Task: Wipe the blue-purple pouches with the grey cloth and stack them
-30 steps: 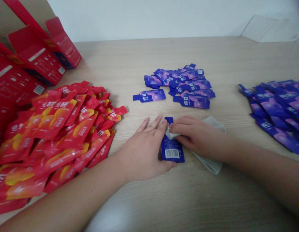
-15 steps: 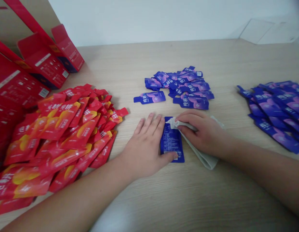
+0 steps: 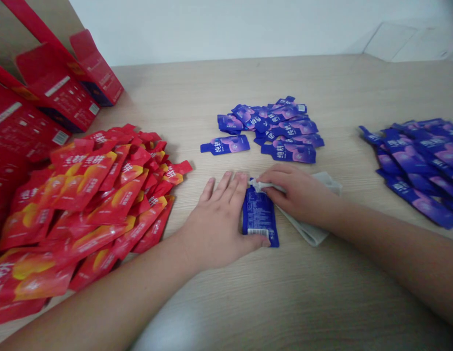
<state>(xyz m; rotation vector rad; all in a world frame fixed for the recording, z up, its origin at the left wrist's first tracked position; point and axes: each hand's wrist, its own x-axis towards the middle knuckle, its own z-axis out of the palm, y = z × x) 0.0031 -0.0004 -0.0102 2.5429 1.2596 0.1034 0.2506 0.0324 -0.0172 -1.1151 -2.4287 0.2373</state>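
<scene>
A blue pouch (image 3: 260,212) lies back side up on the table, its printed text and barcode showing. My left hand (image 3: 221,222) is spread flat along the pouch's left edge, the thumb resting across its lower part. In my right hand (image 3: 297,192) a white cloth (image 3: 314,234) is pinched, and a bunched corner of it presses on the pouch's top end. The rest of the cloth trails on the table under and beyond that hand.
Red pouches (image 3: 90,195) are heaped on the left, in front of red cartons (image 3: 54,87). Blue pouches (image 3: 285,129) form a loose pile at the back middle, and another blue pile (image 3: 423,161) sits at the right. A pale wall (image 3: 229,29) rises behind the table.
My right hand with the cloth has shifted slightly left and up, at the pouch's top end. My left hand stays on the pouch. The view has moved a little.
</scene>
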